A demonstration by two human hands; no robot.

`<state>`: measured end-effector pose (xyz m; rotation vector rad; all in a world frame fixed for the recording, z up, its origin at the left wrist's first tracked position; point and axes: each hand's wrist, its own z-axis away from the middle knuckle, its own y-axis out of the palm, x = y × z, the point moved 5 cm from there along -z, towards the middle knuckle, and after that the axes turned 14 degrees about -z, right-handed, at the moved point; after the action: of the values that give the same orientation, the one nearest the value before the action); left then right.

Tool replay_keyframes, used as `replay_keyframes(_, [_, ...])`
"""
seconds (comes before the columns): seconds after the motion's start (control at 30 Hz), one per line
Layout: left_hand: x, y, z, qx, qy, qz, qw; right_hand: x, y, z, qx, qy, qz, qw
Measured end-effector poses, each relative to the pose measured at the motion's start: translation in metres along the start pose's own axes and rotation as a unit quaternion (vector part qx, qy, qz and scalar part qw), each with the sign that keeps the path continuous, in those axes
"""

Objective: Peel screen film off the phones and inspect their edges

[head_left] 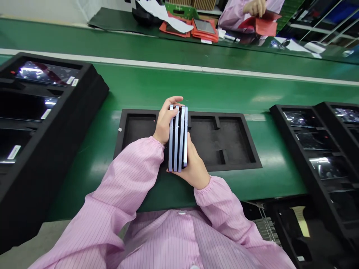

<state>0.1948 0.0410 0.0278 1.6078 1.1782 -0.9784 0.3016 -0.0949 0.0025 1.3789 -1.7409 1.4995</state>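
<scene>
Head view, phones (176, 144) held between both hands (162, 125) (196, 166)

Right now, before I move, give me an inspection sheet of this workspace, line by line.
Surface: green bench, glossy; a black foam tray lies on it.
Job's things: four blue-edged phones, held together on edge over the foam tray.
Clutter: red pouches and white paper across the bench.
Hands: left hand grips the phones' upper left; right hand holds their lower right.
Cables: nothing clearly seen.
Surroundings: left-side tray and right-side tray hold dark-screened devices; a co-worker's hand holds something red.
</scene>
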Motion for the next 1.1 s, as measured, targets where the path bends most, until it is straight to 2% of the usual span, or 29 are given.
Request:
replay_keyframes(0.13, [0.001, -0.002, 0.003, -0.004, -0.035, -0.024, 0.999, -0.003, -0.007, 0.002, 0.036, 0.034, -0.11, 0.993])
replay_keyframes(0.23, [0.003, -0.003, 0.003, 0.001, -0.057, -0.039, 0.998, -0.004, -0.014, 0.0, 0.076, 0.075, -0.279, 0.954])
replay_keyframes(0.33, [0.005, -0.003, 0.002, 0.019, -0.066, -0.066, 0.995, -0.009, -0.025, -0.011, 0.016, 0.158, -0.374, 0.914])
replay_keyframes(0.4, [0.008, -0.002, 0.001, 0.028, -0.07, -0.088, 0.993, -0.011, -0.032, -0.025, -0.028, 0.236, -0.354, 0.904])
replay_keyframes(0.5, [0.011, -0.001, 0.0, 0.028, -0.078, -0.104, 0.991, -0.015, -0.037, -0.052, -0.022, 0.355, -0.282, 0.891])
replay_keyframes(0.57, [0.012, -0.002, 0.0, 0.023, -0.078, -0.108, 0.991, -0.019, -0.04, -0.072, -0.019, 0.389, -0.233, 0.891])
replay_keyframes(0.7, [0.015, -0.007, 0.0, 0.007, -0.081, -0.114, 0.99, -0.028, -0.041, -0.103, -0.007, 0.346, -0.139, 0.928])
replay_keyframes(0.87, [0.019, -0.013, 0.0, 0.003, -0.083, -0.104, 0.991, -0.035, -0.038, -0.113, 0.0, 0.229, -0.074, 0.971])
replay_keyframes(1.0, [0.014, -0.013, 0.002, -0.015, -0.077, -0.074, 0.994, -0.028, -0.033, -0.105, -0.04, 0.112, -0.146, 0.982])
replay_keyframes(1.1, [0.002, -0.009, 0.006, -0.008, -0.048, -0.056, 0.997, -0.021, -0.025, -0.094, -0.088, 0.078, -0.245, 0.962])
